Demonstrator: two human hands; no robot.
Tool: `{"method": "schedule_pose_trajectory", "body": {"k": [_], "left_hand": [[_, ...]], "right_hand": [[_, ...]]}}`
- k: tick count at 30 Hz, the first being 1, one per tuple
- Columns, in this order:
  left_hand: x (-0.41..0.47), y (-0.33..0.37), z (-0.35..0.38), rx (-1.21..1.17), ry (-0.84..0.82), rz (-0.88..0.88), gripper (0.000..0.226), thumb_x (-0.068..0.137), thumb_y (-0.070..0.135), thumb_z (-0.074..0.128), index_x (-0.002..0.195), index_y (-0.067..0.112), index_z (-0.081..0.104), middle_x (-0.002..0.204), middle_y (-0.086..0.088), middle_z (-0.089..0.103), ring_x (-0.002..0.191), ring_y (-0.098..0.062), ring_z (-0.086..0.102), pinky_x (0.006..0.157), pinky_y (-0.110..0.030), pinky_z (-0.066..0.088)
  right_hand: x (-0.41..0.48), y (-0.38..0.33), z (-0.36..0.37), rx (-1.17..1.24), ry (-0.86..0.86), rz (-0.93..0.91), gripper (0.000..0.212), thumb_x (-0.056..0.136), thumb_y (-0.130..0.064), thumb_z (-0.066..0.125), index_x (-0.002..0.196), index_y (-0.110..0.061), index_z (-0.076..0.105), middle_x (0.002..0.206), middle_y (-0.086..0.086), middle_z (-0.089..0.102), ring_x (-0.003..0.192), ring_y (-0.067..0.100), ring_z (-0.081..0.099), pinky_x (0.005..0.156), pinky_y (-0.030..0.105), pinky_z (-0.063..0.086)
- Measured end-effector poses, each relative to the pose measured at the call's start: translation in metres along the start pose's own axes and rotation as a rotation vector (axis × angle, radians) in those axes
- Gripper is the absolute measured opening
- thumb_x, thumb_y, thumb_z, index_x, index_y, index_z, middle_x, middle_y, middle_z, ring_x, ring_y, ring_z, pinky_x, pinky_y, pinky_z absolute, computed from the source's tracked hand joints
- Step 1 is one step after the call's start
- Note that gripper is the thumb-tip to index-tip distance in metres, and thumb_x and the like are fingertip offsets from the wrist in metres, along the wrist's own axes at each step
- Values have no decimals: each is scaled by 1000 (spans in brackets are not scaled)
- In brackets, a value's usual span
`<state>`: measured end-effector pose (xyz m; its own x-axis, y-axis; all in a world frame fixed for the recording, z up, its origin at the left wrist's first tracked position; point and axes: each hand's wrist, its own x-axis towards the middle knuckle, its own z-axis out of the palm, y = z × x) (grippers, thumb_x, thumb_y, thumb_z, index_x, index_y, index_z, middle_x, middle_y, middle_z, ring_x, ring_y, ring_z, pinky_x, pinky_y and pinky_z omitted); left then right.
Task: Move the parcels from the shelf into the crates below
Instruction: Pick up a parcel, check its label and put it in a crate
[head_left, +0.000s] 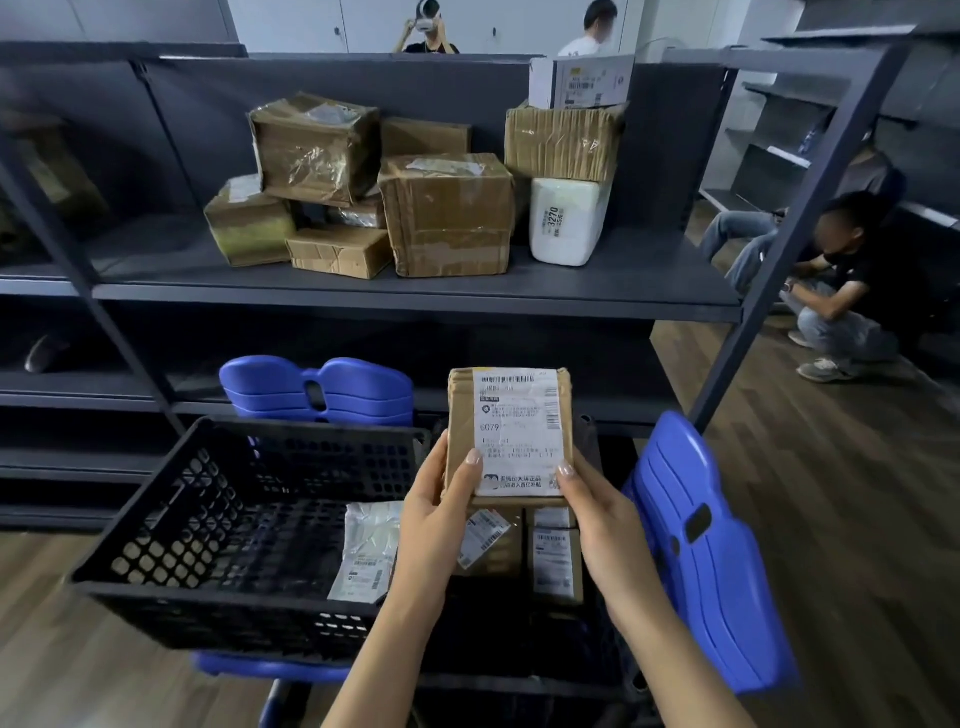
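Both my hands hold a small brown parcel (511, 415) with a white label, label side up, above the crates. My left hand (439, 506) grips its lower left edge and my right hand (592, 512) grips its lower right corner. Below them stands a black crate (171, 519) with a white bag parcel (363, 551) in it. To its right a second crate, mostly hidden by my arms, contains labelled brown parcels (553, 564). On the dark shelf (415, 296) above lie several brown cardboard parcels (447, 213) and a white parcel (566, 221).
Blue chair backs stand behind the left crate (317, 389) and to the right (711, 556). A slanted shelf post (779, 244) rises on the right. A person (841, 291) crouches on the wooden floor beyond it. Two people stand behind the shelf.
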<state>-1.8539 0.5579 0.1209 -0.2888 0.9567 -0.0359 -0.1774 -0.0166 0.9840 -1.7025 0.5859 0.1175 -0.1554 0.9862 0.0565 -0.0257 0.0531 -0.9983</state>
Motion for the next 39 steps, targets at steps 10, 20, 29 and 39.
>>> {"method": "schedule_pose_trajectory", "body": {"k": [10, 20, 29, 39], "left_hand": [[27, -96, -24, 346, -84, -336, 37, 91, 43, 60, 124, 29, 64, 108, 13, 71, 103, -5, 65, 97, -29, 49], [42, -199, -35, 588, -171, -533, 40, 91, 22, 61, 130, 13, 55, 107, 0, 69, 98, -18, 66, 87, -32, 54], [55, -289, -22, 891, -340, -653, 37, 88, 29, 61, 112, 2, 69, 114, -11, 69, 107, -25, 63, 79, -27, 49], [79, -335, -4, 1119, -541, -683, 45, 93, 29, 58, 127, 0, 59, 131, -14, 60, 121, -25, 56, 94, -29, 44]], "right_hand": [[3, 84, -2, -303, -11, 388, 42, 101, -33, 42, 143, -24, 42, 135, -11, 51, 126, 12, 48, 92, 19, 34], [9, 174, -9, -529, -71, 580, 35, 99, -13, 43, 132, -17, 54, 122, 0, 62, 94, 12, 54, 63, 19, 41], [22, 260, -34, -735, -208, 786, 29, 90, -15, 49, 114, -13, 66, 116, 4, 67, 103, 21, 62, 86, 27, 48], [42, 294, -48, -1028, -337, 934, 30, 89, -3, 52, 118, -5, 59, 119, 10, 61, 91, 19, 56, 71, 25, 44]]}}
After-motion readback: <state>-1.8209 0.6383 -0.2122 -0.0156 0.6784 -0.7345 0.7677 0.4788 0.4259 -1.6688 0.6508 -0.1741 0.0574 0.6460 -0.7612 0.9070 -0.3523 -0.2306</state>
